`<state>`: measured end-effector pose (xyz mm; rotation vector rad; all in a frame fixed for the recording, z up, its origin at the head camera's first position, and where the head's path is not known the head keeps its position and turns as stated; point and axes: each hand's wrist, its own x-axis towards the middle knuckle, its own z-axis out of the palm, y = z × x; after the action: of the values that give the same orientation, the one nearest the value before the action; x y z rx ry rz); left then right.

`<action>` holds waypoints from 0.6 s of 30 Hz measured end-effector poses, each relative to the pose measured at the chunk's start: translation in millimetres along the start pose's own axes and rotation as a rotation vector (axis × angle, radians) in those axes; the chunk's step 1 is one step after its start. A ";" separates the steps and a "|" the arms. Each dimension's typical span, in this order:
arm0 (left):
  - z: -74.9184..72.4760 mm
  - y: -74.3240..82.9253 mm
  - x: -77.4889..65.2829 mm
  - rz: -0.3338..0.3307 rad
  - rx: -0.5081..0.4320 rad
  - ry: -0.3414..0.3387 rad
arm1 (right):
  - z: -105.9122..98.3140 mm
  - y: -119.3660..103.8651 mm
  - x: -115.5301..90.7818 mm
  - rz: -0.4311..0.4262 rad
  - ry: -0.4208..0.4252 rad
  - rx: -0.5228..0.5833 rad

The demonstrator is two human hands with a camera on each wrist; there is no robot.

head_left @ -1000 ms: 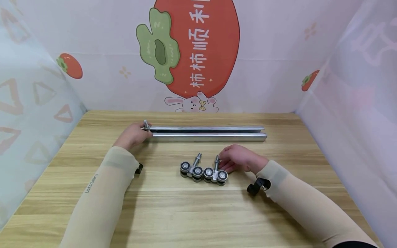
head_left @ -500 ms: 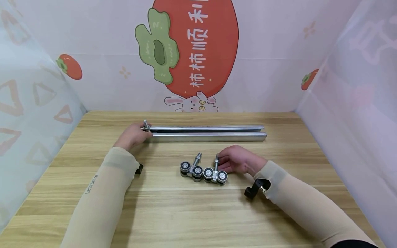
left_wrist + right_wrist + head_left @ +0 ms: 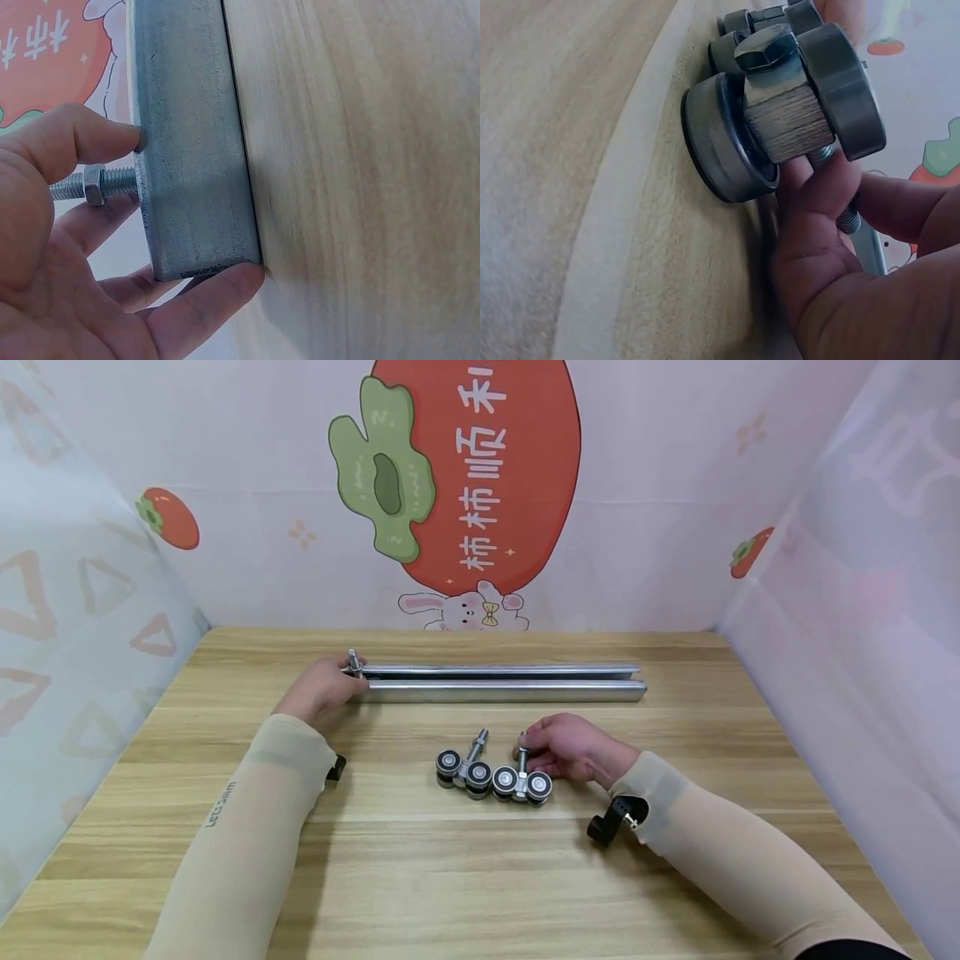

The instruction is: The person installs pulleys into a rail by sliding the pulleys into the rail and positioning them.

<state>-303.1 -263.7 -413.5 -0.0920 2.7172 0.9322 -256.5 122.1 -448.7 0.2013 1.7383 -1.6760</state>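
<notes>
Toward the back of the table lies a long silver metal track [image 3: 502,694], with a slot running along its top. My left hand [image 3: 321,685] grips its left end, thumb on the upper rim and a finger across the end in the left wrist view. A threaded bolt with a hex nut [image 3: 93,184] sticks out of the slot there; what it joins inside is hidden. In front of the track stand two wheeled trolley rollers side by side. The fingers of my right hand [image 3: 576,745] pinch the bolt stem of the right trolley roller [image 3: 538,786]. Beside it stands the left trolley roller [image 3: 478,775], untouched.
Wood-grain table [image 3: 450,877] reaches toward me in front of the rollers. A printed fabric wall [image 3: 645,568] closes off the back, with more fabric on both sides. Black wrist mounts [image 3: 606,828] hang under the sleeves.
My right hand has shifted slightly left, and its fingers have closed round the top of the right trolley roller's bolt. My left hand and the track have stayed put.
</notes>
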 end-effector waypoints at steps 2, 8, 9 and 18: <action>-0.5 0.8 0.1 0.001 0.001 0.000 | -0.3 -0.7 0.4 -0.005 0.007 -0.009; -1.1 2.7 -0.3 0.006 0.010 -0.005 | -8.9 -2.6 4.7 -0.032 0.032 -0.045; -1.1 2.9 -0.2 0.005 0.008 -0.007 | -11.1 -3.6 5.1 -0.037 0.039 -0.047; -2.4 2.9 0.5 -0.018 -0.015 -0.031 | -26.1 -19.0 0.7 -0.089 0.126 -0.189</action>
<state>-304.6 -262.9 -410.1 -0.1044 2.6764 0.9416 -277.3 143.2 -435.9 0.1473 2.0139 -1.5778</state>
